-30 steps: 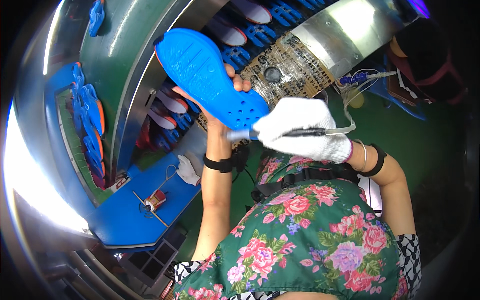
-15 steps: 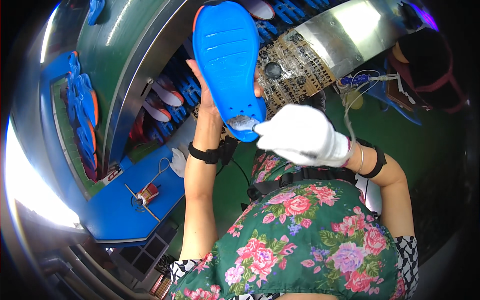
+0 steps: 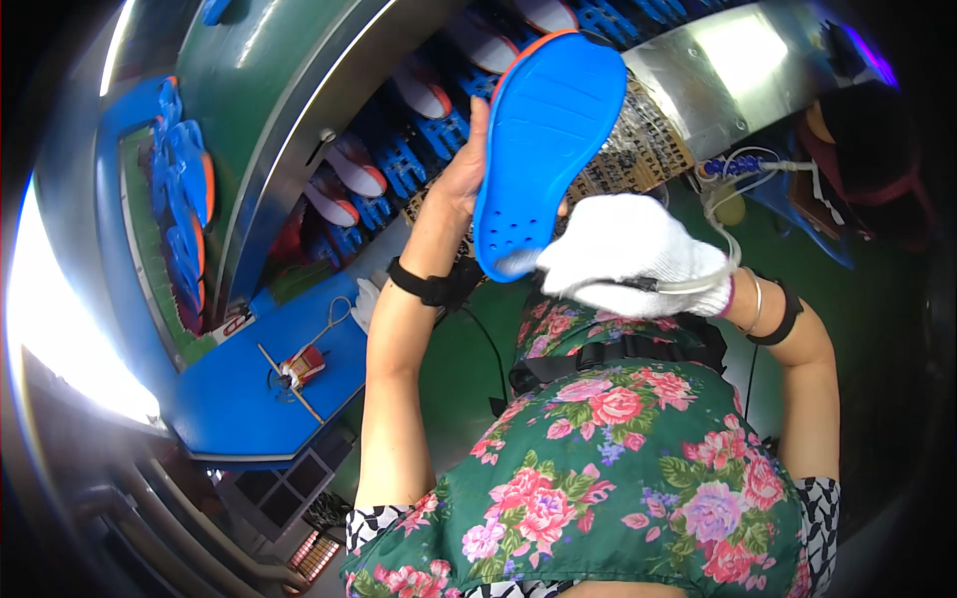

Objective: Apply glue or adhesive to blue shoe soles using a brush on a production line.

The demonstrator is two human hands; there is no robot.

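Note:
A blue shoe sole (image 3: pixel 553 130) with an orange edge is held up in front of me. My bare left hand (image 3: pixel 469 167) grips it by its long side, thumb on the left edge and other fingers mostly hidden behind. In a white knit glove, my right hand (image 3: pixel 628 261) is closed round a brush (image 3: pixel 518 263). The pale bristles rest on the sole's narrow end, just below several small holes, and look blurred. A clear thin tube (image 3: pixel 688 285) runs out of the gloved fingers past the wrist. The brush handle is hidden inside the glove.
Behind the sole, several shoe uppers (image 3: pixel 354 169) sit on a rack with blue holders. Further blue soles (image 3: pixel 187 179) lie on the conveyor at left. A blue side table (image 3: pixel 249 399) carries a small red-wrapped can (image 3: pixel 303 365). Patterned, tape-covered cardboard (image 3: pixel 648 140) lies beyond.
Both hands and the sole have shifted right in the picture, and the sole has tilted. The brush has stayed on the narrow end, now nearer its tip.

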